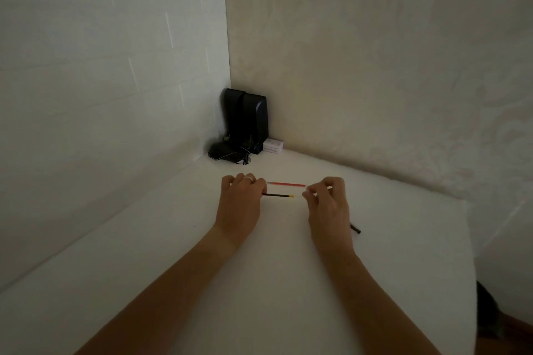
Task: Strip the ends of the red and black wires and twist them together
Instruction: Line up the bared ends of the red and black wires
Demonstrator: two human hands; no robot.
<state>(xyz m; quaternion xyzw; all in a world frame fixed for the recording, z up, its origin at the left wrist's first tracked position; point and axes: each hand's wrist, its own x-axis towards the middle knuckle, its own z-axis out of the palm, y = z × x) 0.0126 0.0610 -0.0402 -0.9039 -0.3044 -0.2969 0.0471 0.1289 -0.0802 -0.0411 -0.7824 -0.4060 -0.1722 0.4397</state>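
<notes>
- The white surface (288, 282) is carrying both short wires, lying near each other between your hands
- Your left hand (240, 199) is pinching the black wire (278, 195) by its insulated end; your right hand (327, 202) is curling at the red wire (286, 184)'s tip, contact unclear
- Both are looking light, thin and springy, so you should be gripping the insulation, not the bare tips

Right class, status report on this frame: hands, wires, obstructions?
Left hand pinching black wire, bare tip showing. Right hand closed at red wire end. Wires apart, untwisted. Dark tool beside right wrist; nothing blocking.
</notes>
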